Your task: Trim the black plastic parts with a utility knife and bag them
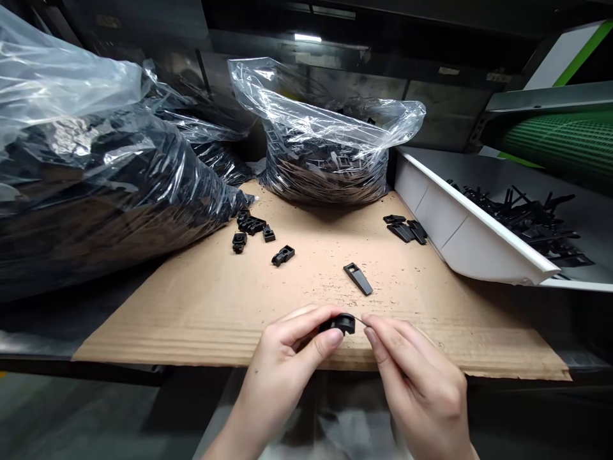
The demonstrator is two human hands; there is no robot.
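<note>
Far left: bulging clear bag point(105, 185) of dark parts on cardboard point(201, 306). Near centre, left hand point(287, 358): thumb and fingers clamped on black part point(339, 324), long axis roughly left-right, free end rightward, above the near edge. Right hand point(421, 377): fingertips pinched on thin pin point(363, 322), directed at that end. Far right, white tray point(479, 236); green mesh point(565, 144) beyond.

The left hand point(299, 358) reaches in palm inward, thumb and forefinger pinched together; the right hand point(416, 377) faces it closely, thumb and fingertips drawn to a fine pinch, both wrists low.
</note>
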